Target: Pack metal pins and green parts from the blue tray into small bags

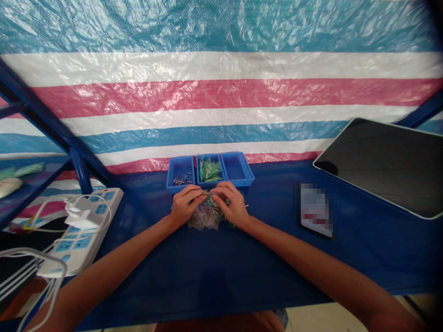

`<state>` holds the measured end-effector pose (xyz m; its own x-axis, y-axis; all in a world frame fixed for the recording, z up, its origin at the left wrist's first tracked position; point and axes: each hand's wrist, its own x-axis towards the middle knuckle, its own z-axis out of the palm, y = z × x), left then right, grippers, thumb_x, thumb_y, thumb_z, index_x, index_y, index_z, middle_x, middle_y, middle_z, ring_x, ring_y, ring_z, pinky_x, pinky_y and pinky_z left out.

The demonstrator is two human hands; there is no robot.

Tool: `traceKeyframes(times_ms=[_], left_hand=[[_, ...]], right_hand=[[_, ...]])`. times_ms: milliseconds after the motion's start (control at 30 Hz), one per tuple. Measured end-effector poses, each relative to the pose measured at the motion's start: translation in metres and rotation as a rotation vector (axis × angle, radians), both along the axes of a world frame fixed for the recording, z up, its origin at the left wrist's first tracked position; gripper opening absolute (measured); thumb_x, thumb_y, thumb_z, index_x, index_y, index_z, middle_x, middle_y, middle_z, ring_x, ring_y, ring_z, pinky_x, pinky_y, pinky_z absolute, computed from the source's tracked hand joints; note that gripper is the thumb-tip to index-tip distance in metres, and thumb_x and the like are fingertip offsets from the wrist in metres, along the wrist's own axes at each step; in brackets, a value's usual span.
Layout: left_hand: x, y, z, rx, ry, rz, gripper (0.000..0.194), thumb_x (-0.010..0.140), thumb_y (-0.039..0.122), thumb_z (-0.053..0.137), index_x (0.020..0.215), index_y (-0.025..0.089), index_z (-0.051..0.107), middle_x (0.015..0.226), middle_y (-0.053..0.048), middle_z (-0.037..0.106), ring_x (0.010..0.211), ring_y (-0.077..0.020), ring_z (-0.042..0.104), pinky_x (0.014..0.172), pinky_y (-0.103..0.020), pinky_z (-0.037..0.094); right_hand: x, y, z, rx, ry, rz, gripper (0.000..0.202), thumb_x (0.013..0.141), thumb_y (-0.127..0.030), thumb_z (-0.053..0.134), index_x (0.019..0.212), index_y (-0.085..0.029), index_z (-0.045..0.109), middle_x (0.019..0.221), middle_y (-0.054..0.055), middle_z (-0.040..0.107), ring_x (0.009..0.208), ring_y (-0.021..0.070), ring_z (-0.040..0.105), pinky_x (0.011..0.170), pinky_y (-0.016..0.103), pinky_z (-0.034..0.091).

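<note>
My left hand [187, 203] and my right hand [231, 203] meet over a small heap on the blue table. Fingers of both are closed in a pinch, and a small thin metallic piece [206, 192] shows between the fingertips; its exact kind is too small to tell. Beneath them lies a heap of clear little plastic bags [205, 217], with slim metal rods [218, 213] beside it under my right hand. Just beyond stand blue bins: the left bin [169, 180] holds several short metal rods [182, 179], the middle one green plastic packets [209, 169], and the right bin [237, 167] shows a bare bottom.
A white power strip [104, 216] with plugged-in chargers and loose cables lies at the left. On the right are a phone-like object [315, 210], blurred out, and a large dark-screened panel [384, 166]. A striped plastic sheet [221, 97] hangs behind the table, beside a blue metal frame [79, 168].
</note>
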<state>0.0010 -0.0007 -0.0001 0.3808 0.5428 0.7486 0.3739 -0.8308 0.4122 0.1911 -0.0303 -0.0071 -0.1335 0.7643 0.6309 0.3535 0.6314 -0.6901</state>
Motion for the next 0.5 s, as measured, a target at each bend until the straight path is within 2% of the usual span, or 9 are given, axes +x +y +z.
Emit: traceKeyframes(times_ms=[167,500], left_hand=[[0.0014,-0.0018,0.0007,-0.013,0.009,0.027,0.012,0.084,0.020,0.060,0.094,0.015,0.063,0.085,-0.004,0.065,0.064,-0.0093,0.056,0.062,-0.023,0.049],[0.0013,-0.0032,0.0024,-0.040,0.004,-0.001,0.012,0.085,0.018,0.057,0.096,0.015,0.061,0.084,-0.004,0.063,0.064,-0.0093,0.055,0.064,-0.023,0.048]], right_hand=[[0.0000,0.0006,0.0002,0.018,-0.021,-0.004,0.013,0.090,-0.026,0.051,0.094,-0.021,0.062,0.094,0.007,0.057,0.077,0.0162,0.057,0.064,0.029,0.048],[-0.0006,0.0009,0.0005,0.023,-0.029,0.018,0.012,0.090,-0.025,0.051,0.093,-0.020,0.061,0.091,0.006,0.058,0.074,0.0155,0.056,0.063,0.028,0.047]])
